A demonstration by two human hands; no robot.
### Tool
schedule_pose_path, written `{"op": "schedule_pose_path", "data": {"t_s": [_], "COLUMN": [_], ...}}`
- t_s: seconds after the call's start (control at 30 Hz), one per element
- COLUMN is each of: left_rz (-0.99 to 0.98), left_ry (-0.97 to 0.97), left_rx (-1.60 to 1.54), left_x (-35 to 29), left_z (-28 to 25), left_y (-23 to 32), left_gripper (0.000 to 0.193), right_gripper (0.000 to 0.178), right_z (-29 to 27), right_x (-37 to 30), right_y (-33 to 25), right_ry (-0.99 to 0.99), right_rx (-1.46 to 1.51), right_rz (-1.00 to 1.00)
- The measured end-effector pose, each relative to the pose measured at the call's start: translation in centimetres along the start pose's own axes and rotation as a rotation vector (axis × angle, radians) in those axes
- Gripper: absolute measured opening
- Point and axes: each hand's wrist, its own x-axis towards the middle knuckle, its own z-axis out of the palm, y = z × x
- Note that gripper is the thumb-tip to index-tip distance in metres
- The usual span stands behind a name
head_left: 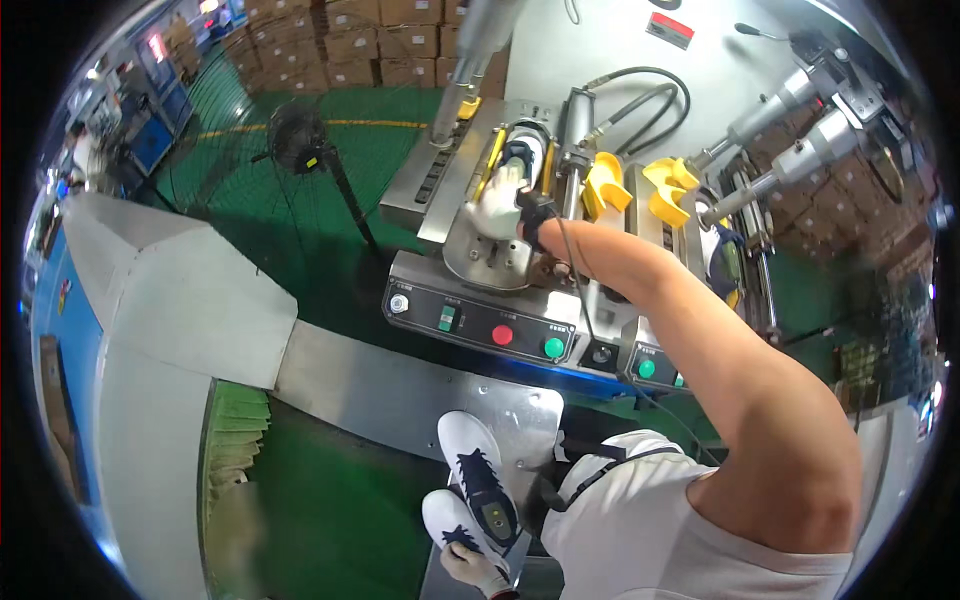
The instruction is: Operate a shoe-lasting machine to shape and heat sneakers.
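My right hand (508, 188), in a pale glove with a dark band at the wrist, reaches into the left station of a pressing machine (480, 272). It grips a white shoe (497, 218) with a dark opening, which lies between yellow side pads; glove and shoe partly blend, so the single fingers are hard to make out. Low in the view, my left hand (472, 567), in a white glove, closes around the toe area of a white sneaker (440, 510) with navy laces. Beside that one, a matching sneaker (468, 438) rests on the metal ledge.
Control panels with green buttons (554, 347) and a red button (502, 335) front the machine. Yellow pads (606, 186) and another shoe (722, 258) occupy the right station. A fan (297, 138) stands at left, near a pale metal housing (190, 290). Stacked cartons (405, 42) line the back.
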Motion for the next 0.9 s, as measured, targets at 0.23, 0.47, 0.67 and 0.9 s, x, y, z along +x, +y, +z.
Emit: {"op": "schedule_pose_path", "data": {"t_s": [0.23, 0.47, 0.67, 0.9], "left_rz": [0.048, -0.012, -0.013, -0.155], "left_ry": [-0.046, -0.066, -0.159, -0.283], "left_rx": [-0.035, -0.066, -0.165, -0.361], "left_x": [0.1, 1.1, 2.5, 2.1], "left_z": [-1.3, -2.0, -2.2, -6.5], "left_y": [1.0, 3.8, 2.7, 0.3], "left_gripper": [0.034, 0.035, 0.039, 0.022], "right_gripper": [0.070, 0.079, 0.081, 0.074], "right_z": [-11.5, -3.5, 3.1, 2.1], "right_x": [-26.6, -30.3, -31.3, -43.1], "right_y": [-4.7, -0.7, 1.3, 4.3], "right_ry": [-0.125, -0.235, -0.132, -0.306], "right_rx": [0.882, 0.653, 0.532, 1.061], "right_rz": [-0.738, -0.258, -0.362, -0.397]}}
